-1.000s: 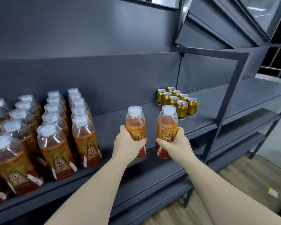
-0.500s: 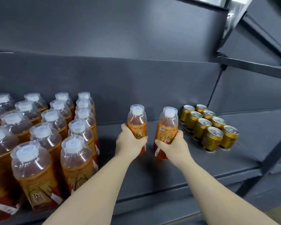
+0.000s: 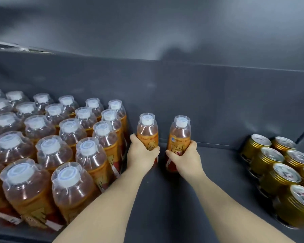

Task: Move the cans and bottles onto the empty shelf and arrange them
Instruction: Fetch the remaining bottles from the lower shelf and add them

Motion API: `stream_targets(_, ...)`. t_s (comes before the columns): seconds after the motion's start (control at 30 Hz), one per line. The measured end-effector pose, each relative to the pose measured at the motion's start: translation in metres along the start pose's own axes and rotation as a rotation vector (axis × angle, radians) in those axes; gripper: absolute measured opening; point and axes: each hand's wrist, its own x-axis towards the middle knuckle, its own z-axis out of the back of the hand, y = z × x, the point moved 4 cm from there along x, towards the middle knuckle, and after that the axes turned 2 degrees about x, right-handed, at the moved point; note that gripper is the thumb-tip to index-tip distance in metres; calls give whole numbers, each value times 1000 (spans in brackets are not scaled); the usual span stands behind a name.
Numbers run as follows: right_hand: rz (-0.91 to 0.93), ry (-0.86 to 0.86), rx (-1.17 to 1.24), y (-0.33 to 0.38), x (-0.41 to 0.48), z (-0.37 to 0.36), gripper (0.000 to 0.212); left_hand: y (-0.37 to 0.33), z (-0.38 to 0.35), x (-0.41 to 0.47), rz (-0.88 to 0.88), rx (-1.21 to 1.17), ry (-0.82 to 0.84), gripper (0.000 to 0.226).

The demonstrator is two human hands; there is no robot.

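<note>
My left hand [image 3: 141, 152] grips an orange drink bottle [image 3: 147, 133] with a white cap, held upright deep on the dark grey shelf [image 3: 218, 172], just right of the packed block of the same bottles [image 3: 60, 146]. A second, matching bottle [image 3: 179, 137] stands upright in the grip of my right hand [image 3: 186, 157], a small gap to the right of the first. Both bottles are close to the shelf's back wall; whether their bases touch the shelf is hidden by my hands. Gold cans [image 3: 279, 172] stand in two rows at the right.
The bottle block fills the shelf's left half in several rows. Bare shelf lies between the held bottles and the cans. The grey back panel [image 3: 182, 95] rises right behind, and an upper shelf overhangs at the top.
Both hands have carried their bottles deeper into the shelf toward the back wall and leftward, closer to the bottle block. The camera has leaned in and down.
</note>
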Motion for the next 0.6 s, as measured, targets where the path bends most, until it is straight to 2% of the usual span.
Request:
stream_targets(0.13, 33, 30, 14, -1, 15, -14, 63, 1, -5, 10, -13, -37, -14, 72)
stream_targets(0.37, 53, 15, 33, -2, 37, -29, 61, 2, -13, 30, -23, -33, 11, 87)
stream_targets(0.6, 60, -29, 10, -7, 52, -39, 70, 4, -22, 46, -12, -81, 33, 83)
